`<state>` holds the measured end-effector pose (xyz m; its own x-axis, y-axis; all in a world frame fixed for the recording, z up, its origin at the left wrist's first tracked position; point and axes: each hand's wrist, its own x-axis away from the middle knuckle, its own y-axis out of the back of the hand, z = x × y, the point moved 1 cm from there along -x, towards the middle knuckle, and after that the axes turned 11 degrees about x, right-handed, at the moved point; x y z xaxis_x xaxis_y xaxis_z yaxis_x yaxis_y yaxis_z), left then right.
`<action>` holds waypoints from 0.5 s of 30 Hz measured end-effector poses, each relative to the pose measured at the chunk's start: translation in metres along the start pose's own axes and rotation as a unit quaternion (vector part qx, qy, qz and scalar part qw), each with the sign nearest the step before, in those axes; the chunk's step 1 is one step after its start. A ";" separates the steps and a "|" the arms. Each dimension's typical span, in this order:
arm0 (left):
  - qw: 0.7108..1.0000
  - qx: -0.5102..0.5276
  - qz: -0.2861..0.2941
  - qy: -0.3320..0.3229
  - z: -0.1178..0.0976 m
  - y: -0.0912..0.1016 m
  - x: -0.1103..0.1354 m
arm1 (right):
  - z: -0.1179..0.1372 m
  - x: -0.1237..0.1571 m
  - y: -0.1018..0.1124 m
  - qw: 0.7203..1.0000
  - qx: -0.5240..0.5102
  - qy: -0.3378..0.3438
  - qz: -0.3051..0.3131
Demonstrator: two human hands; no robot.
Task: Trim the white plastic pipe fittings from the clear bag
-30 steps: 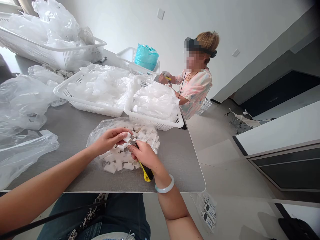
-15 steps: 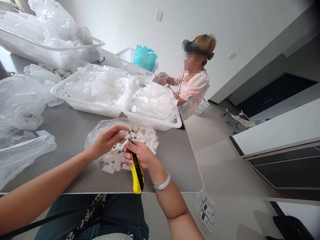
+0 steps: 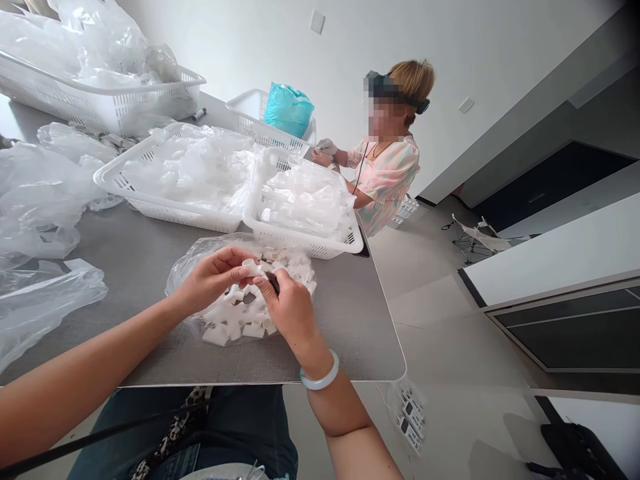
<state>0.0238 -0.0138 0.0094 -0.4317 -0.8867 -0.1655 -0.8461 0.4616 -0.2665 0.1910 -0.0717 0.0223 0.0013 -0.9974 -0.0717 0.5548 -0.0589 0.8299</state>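
Note:
Between the fingers of my left hand (image 3: 220, 272) is a small white plastic pipe fitting (image 3: 251, 267), its round open end facing up. My right hand (image 3: 291, 303) is closed around a utility knife (image 3: 273, 281). Only a dark part of the knife shows; its yellow handle is hidden by the hand. The knife's front end is close against the fitting, though I cannot tell if the blade touches it. Below both hands, a clear plastic bag (image 3: 187, 263) lies on the table with many loose white fittings (image 3: 217, 333) on it.
White baskets of clear bags (image 3: 200, 217) (image 3: 305, 243) stand just beyond my hands, and a larger basket (image 3: 135, 110) is at the far left. Crumpled plastic bags (image 3: 40, 200) cover the left side of the grey table (image 3: 350, 320). A co-worker (image 3: 387, 167) is at the far side, near a blue bag (image 3: 289, 112).
My left hand now holds a fitting up from the pile. My right hand has turned, bringing the knife's front end to the fitting and hiding the yellow handle.

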 end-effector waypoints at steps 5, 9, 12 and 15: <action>1.000 0.013 0.007 -0.023 0.001 -0.002 0.000 | -0.001 -0.001 -0.001 0.999 0.023 -0.005 -0.034; 0.999 0.015 0.001 -0.044 0.004 -0.001 0.002 | -0.003 -0.003 -0.002 0.998 0.037 -0.007 -0.054; 0.999 0.016 0.008 -0.045 0.005 -0.002 0.004 | -0.004 -0.004 -0.003 0.997 0.052 -0.002 -0.065; 0.999 0.017 0.009 -0.036 0.004 -0.002 0.003 | -0.006 -0.004 -0.005 0.995 0.075 0.027 -0.064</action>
<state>0.0252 -0.0175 0.0053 -0.4212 -0.8752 -0.2380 -0.8269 0.4783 -0.2957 0.1930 -0.0671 0.0156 -0.0140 -0.9778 -0.2092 0.4225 -0.1954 0.8851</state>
